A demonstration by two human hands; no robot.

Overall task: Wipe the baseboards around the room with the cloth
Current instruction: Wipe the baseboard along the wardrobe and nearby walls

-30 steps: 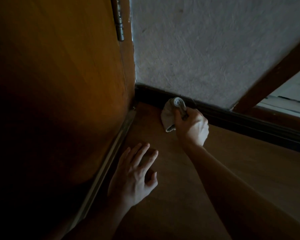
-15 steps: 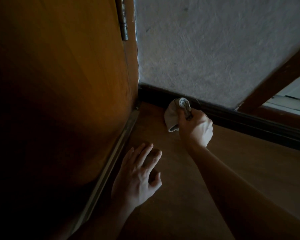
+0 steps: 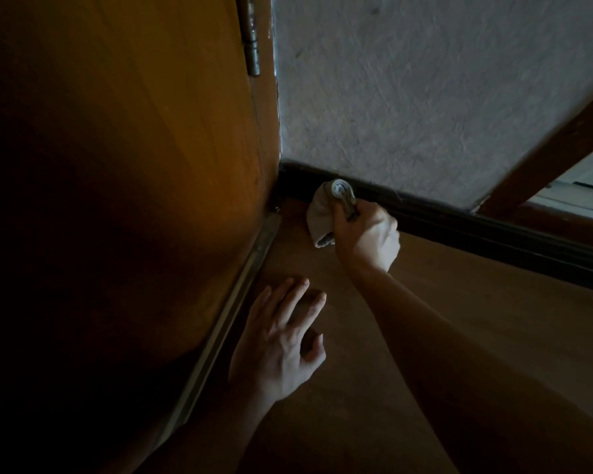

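Observation:
A dark baseboard runs along the foot of a pale textured wall, from the door corner down to the right. My right hand is closed around a bunched grey cloth and presses its top against the baseboard near the corner. The cloth's lower part hangs down toward the wooden floor. My left hand lies flat on the floor with fingers spread, holding nothing, closer to me and beside the door's lower edge.
A brown wooden door fills the left side, its hinge at the top and a metal strip along its bottom. A dark wooden beam slants at the right, with a bright opening behind it.
My right hand and the cloth have barely shifted along the baseboard near the corner. The view has drifted slightly, and my left hand stays planted on the floor.

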